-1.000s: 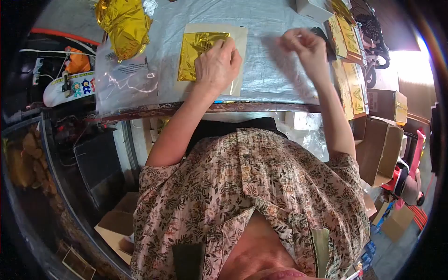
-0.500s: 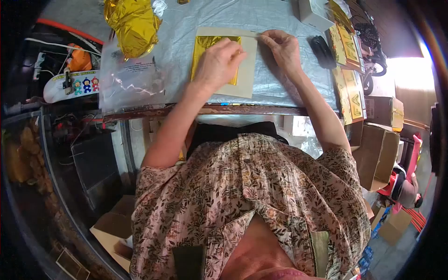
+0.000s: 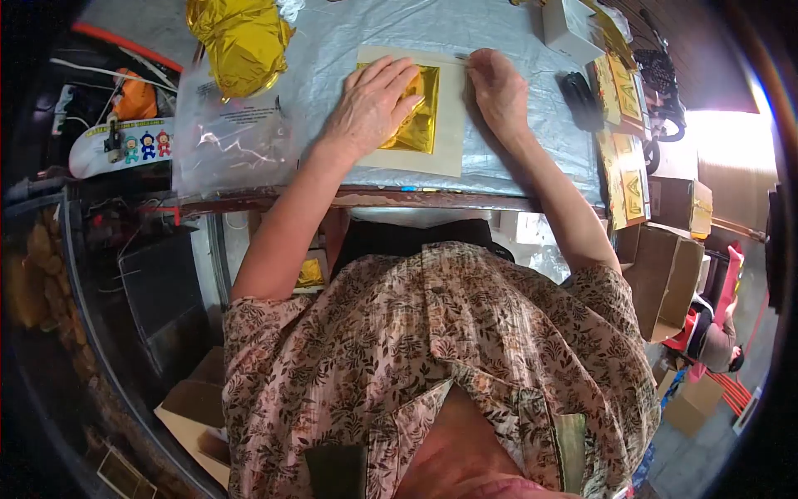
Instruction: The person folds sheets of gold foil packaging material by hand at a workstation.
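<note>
My left hand [image 3: 376,101] lies palm down with its fingers stretched over a shiny gold foil square [image 3: 422,125]. The foil rests on a larger beige card sheet [image 3: 449,150], whose border shows on the right and below. Beside the card's upper right corner, my right hand [image 3: 500,93] is closed, its thumb side close to the card edge. What its curled fingers hold, if anything, is hidden. A small dark mark or sliver shows at the card's top edge near that hand.
Crumpled gold foil [image 3: 243,50] and a clear plastic sheet [image 3: 237,137] lie left on the silvery table cover [image 3: 332,33]. A black object [image 3: 577,93], a white box [image 3: 569,29] and gold-printed panels [image 3: 628,179] stand right. Behind them, another person [image 3: 713,333] is near cardboard boxes.
My left hand has gone from curled fingers above the foil to lying flat on it, slightly farther left. My right hand has turned and its fingers have curled in more.
</note>
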A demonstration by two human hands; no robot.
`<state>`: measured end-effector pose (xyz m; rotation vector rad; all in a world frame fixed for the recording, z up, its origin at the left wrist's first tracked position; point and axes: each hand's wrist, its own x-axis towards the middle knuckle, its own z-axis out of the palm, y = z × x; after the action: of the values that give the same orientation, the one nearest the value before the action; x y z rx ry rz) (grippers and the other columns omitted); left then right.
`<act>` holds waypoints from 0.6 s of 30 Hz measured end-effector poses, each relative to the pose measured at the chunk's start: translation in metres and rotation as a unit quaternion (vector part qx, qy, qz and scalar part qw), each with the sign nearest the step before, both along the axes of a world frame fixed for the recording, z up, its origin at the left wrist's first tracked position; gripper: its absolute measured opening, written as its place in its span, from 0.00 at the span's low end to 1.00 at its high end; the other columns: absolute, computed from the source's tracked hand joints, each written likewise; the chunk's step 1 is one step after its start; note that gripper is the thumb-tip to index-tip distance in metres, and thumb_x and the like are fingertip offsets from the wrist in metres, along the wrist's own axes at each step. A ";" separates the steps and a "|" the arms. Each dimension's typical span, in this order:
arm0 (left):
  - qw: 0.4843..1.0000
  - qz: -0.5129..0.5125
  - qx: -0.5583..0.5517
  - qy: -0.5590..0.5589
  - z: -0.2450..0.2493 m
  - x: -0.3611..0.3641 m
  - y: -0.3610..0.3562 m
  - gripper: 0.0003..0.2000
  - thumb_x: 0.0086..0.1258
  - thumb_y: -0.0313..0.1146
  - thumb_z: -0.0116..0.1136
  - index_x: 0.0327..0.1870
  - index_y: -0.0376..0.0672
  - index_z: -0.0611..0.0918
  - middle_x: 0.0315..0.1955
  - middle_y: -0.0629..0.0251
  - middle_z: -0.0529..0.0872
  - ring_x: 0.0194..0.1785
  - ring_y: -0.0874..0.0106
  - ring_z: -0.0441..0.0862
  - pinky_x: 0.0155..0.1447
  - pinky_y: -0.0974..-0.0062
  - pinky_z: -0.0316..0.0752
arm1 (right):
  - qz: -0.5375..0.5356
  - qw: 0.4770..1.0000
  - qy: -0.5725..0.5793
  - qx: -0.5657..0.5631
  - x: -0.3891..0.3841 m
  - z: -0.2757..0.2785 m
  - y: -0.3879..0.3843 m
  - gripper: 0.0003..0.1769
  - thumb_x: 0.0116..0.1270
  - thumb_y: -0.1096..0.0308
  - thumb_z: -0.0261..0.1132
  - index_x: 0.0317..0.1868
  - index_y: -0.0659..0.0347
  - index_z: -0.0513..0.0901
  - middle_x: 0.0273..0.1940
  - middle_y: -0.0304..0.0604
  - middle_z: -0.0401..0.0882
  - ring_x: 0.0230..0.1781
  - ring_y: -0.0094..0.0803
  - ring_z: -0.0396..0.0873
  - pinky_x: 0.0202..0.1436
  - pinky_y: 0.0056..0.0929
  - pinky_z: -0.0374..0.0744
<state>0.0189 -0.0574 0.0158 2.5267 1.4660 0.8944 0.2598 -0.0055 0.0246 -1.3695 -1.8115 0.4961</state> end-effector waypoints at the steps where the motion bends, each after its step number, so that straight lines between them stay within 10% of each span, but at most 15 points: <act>1: 1.000 -0.001 -0.002 0.000 0.000 0.000 0.000 0.23 0.78 0.44 0.58 0.67 0.41 0.79 0.70 0.59 0.78 0.75 0.58 0.70 0.76 0.55 0.63 | 0.001 1.000 -0.013 0.013 -0.001 -0.001 -0.001 0.10 0.71 0.72 0.68 0.51 0.64 0.84 0.42 0.46 0.90 0.43 0.35 0.90 0.50 0.30 0.84; 12: 0.999 0.025 -0.019 0.001 0.005 0.003 -0.002 0.25 0.78 0.45 0.59 0.71 0.43 0.76 0.71 0.59 0.75 0.75 0.59 0.70 0.75 0.55 0.63 | 0.062 0.986 0.143 -0.059 -0.016 0.000 -0.006 0.18 0.71 0.77 0.66 0.60 0.66 0.78 0.50 0.45 0.89 0.49 0.33 0.87 0.53 0.31 0.84; 18: 0.999 0.025 -0.030 0.034 0.019 0.002 0.007 0.26 0.76 0.46 0.61 0.71 0.43 0.76 0.66 0.60 0.76 0.68 0.59 0.74 0.71 0.55 0.66 | 0.026 0.996 -0.081 -0.011 0.010 0.007 -0.023 0.13 0.70 0.72 0.69 0.54 0.61 0.87 0.47 0.42 0.88 0.48 0.37 0.85 0.56 0.35 0.82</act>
<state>0.0204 -0.0508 0.0344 2.5114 1.5560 0.7675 0.2699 -0.0284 0.0316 -1.4155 -1.9816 0.4430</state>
